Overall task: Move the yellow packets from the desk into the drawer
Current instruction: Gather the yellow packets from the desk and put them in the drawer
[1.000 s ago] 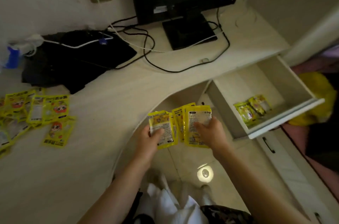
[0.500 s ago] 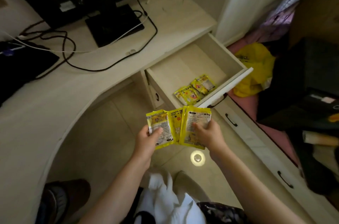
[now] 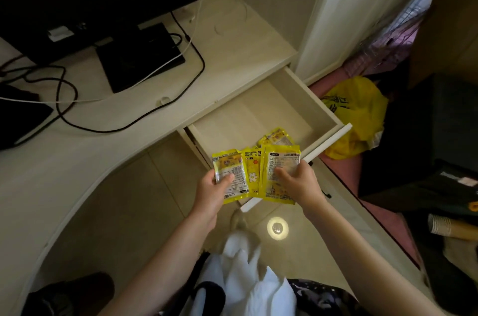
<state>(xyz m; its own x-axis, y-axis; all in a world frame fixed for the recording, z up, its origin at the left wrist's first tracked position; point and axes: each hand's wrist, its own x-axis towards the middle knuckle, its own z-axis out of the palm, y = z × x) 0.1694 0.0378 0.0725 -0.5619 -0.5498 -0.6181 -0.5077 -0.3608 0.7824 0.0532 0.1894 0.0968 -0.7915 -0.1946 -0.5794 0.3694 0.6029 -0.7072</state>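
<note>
Two hands hold a fan of yellow packets [image 3: 252, 173] over the front edge of the open drawer [image 3: 305, 98]. The left hand [image 3: 210, 192] pinches the packet at 9 o'clock of the fan with thumb on top, and the right hand [image 3: 301, 182] grips the one at 3 o'clock. More packets in the drawer [image 3: 276, 135] lie just past the fan at 12 o'clock.

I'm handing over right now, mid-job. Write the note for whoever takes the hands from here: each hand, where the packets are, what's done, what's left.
Left hand: grips the left side of a fan of yellow packets, thumb on top.
Right hand: grips the right side of the same fan.
The fan is held in the air over the near front edge of the open drawer, not yet released.
Done: a few packets in the drawer already lie at its front.
Left: lower the held fan into the drawer and let go. The desk shows no packets in this view, but its left part is out of frame, so check there.
</note>
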